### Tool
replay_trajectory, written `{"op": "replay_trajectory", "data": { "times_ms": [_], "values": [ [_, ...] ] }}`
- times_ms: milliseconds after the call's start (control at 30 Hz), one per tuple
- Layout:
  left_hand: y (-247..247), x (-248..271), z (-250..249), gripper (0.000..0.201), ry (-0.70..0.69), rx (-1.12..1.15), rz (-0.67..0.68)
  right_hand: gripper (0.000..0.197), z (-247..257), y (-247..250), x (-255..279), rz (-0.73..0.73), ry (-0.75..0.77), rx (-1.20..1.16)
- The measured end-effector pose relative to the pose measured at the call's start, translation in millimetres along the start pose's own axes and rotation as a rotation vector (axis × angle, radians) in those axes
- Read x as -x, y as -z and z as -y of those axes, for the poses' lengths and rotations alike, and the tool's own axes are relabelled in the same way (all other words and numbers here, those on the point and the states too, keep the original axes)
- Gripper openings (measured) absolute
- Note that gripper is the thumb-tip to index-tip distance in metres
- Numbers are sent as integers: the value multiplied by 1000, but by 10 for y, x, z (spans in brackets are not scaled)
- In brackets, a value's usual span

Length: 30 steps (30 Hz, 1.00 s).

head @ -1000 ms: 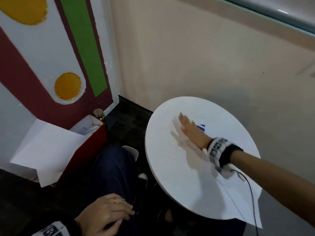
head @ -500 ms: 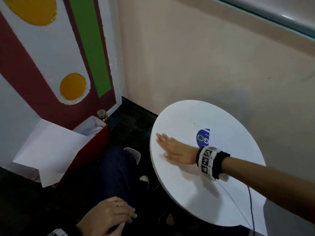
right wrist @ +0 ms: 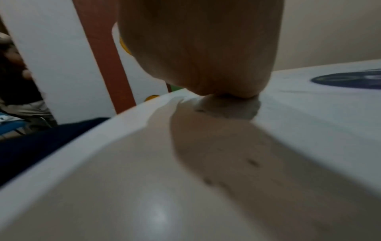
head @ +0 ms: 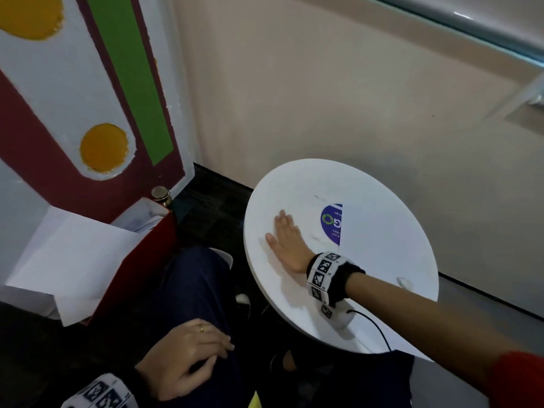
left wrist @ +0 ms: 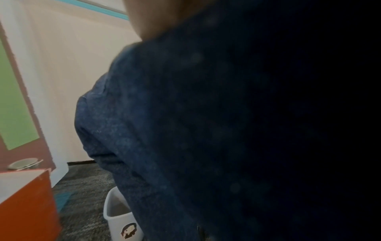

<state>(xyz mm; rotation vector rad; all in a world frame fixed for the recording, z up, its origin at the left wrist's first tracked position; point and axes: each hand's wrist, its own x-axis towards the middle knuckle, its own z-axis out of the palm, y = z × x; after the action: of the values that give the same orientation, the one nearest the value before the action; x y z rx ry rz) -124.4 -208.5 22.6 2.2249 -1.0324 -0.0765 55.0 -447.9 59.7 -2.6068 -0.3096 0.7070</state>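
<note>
My right hand (head: 285, 235) lies flat on the round white table (head: 297, 181), fingers straight and together, near its left edge. In the right wrist view the palm (right wrist: 198, 48) presses on a small pale wad (right wrist: 226, 106); I cannot tell what it is. Just right of the hand is a round blue sticker (head: 330, 223), half covered by a white sheet (head: 382, 245). My left hand (head: 188, 357) rests on my thigh in dark trousers (left wrist: 206, 130), fingers loosely curled, holding nothing.
A red box (head: 141, 257) with white papers stands on the dark floor at the left, with a metal-capped bottle (head: 160, 195) behind it. A white bin (left wrist: 115, 210) sits by my leg. Walls close in behind the table.
My right hand has slid leftward across the tabletop, off the blue sticker and toward the left edge. The left hand has stayed on the thigh.
</note>
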Motion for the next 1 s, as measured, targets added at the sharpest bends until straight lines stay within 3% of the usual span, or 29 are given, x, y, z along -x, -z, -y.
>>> {"op": "replay_trajectory", "data": {
  "times_ms": [33,100,167,233,333,467,600,767,867,1000],
  "values": [
    [-18,6,5,20,0,-13,-7,62,40,12,32,21,39,-54],
    [-38,11,2,19,-8,-36,-21,61,14,48,168,-87,47,-116],
    [-48,6,-16,19,3,-40,-21,63,-84,8,413,-282,-25,-89],
    [-63,9,8,19,-9,-42,-23,66,-152,-147,729,-364,-131,-66],
    [-80,-18,16,18,-20,-37,-11,68,-151,-539,1016,-335,-330,-143],
    [-96,-52,10,19,-45,-22,-13,82,80,-758,758,-440,-499,-146],
    [-113,-44,15,20,-26,-22,-11,76,362,-567,217,-483,-501,-269],
    [-104,-7,-17,21,-8,-43,-14,66,510,-379,58,-518,-221,-438],
    [-111,23,-13,20,7,-41,-30,69,321,-448,408,-633,-321,-357],
    [-128,11,11,20,2,-39,-27,72,76,-740,743,-534,-545,-296]
  ]
}}
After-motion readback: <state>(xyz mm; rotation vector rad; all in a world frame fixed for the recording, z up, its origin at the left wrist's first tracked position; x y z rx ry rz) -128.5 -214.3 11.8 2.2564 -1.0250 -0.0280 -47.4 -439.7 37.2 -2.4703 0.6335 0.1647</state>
